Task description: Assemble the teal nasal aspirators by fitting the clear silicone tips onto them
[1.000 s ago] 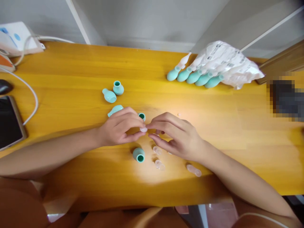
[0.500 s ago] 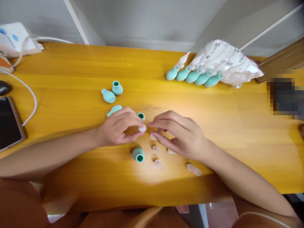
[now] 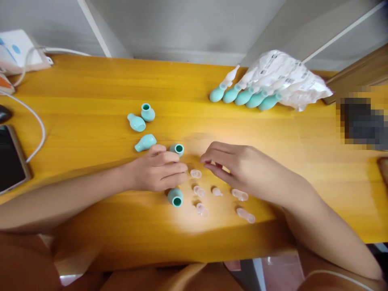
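Note:
My left hand [image 3: 160, 169] is palm down with its fingers curled in; whatever they hold is hidden beneath them. It lies between two teal vase-shaped bulbs, one [image 3: 178, 149] just above the fingers and one [image 3: 176, 197] just below. To the right, my right hand [image 3: 235, 163] hovers with loosely bent fingers, a gap showing between thumb and fingers and nothing visible in it. Under and beside it lie several small clear plastic pieces, among them one [image 3: 196, 173] close to the left fingertips, a pointed one [image 3: 217, 191] and a longer one [image 3: 245, 215].
More teal bulbs [image 3: 136, 122] lie at the upper left. Several teal bulbs with pale tips [image 3: 232, 93] form a row against a clear plastic bag [image 3: 291, 76]. A tablet-like device [image 3: 12, 155] and white cable [image 3: 41, 121] are at the left of the wooden table [image 3: 106, 85].
My left hand has turned palm down, hiding the small round translucent piece seen at its fingertips before. My right hand has drawn away to the right, its fingertips closer together.

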A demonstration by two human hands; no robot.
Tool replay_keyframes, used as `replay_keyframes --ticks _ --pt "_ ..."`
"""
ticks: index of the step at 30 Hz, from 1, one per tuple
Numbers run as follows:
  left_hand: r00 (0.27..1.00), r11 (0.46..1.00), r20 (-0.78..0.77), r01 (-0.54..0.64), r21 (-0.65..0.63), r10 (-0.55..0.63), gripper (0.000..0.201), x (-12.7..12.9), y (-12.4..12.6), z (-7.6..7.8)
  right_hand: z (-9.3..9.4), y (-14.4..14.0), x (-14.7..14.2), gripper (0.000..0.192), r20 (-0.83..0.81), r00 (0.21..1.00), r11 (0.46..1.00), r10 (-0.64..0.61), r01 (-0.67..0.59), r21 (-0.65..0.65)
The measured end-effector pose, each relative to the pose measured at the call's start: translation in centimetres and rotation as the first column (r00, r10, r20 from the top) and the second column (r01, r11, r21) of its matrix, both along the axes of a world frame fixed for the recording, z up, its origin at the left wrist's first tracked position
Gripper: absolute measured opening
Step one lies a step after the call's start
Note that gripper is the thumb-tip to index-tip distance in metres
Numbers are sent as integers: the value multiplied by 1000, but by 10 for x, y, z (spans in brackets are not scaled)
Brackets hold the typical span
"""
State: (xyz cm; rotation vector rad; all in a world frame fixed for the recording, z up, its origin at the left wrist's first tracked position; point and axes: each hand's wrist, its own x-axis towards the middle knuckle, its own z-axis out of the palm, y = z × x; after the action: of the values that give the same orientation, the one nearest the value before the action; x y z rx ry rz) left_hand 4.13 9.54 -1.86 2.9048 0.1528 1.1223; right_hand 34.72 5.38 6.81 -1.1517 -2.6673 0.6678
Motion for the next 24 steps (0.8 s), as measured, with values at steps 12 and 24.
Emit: replay_keyframes --ticks 12,24 --pt "999 999 -33 -33 -25 32 19 5 6 7 -22 -5 -13 12 -18 993 993 119 -119 4" --pt "971 980 140 -198 28 192 19 6 2 11 -10 -4 -21 9 -620 744 955 -250 82 -287"
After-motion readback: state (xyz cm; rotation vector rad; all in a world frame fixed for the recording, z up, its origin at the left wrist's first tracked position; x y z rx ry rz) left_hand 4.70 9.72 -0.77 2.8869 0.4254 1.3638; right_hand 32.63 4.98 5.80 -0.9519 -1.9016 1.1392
